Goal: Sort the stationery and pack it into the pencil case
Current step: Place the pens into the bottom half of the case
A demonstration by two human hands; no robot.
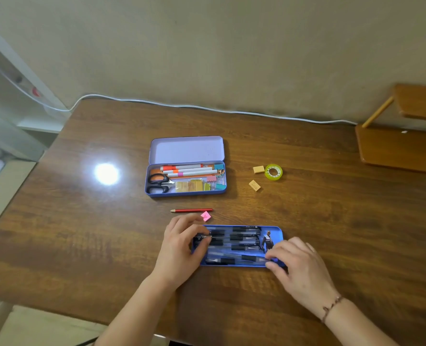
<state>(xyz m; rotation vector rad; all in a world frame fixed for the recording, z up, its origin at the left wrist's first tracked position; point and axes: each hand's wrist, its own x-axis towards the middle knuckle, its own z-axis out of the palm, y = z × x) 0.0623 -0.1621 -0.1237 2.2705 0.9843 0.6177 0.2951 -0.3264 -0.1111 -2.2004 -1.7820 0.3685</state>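
Resting on blue pen-filled tin (239,245) | left grip (182,242) fingers curled on pens | right grip (299,263) pinching rim

The table (82,221) is brown wood with dark stripes. The near pencil case (239,245) is bright blue with black pens (231,238) and a small picture of a figure. The far tin (187,168) is pale purple. It holds black scissors (160,183), white markers (187,170) with orange and pink bands, and yellow blocks (189,186). The pencil (192,210) is red, the small clip (205,216) pink, the tape roll (273,172) yellow-green.
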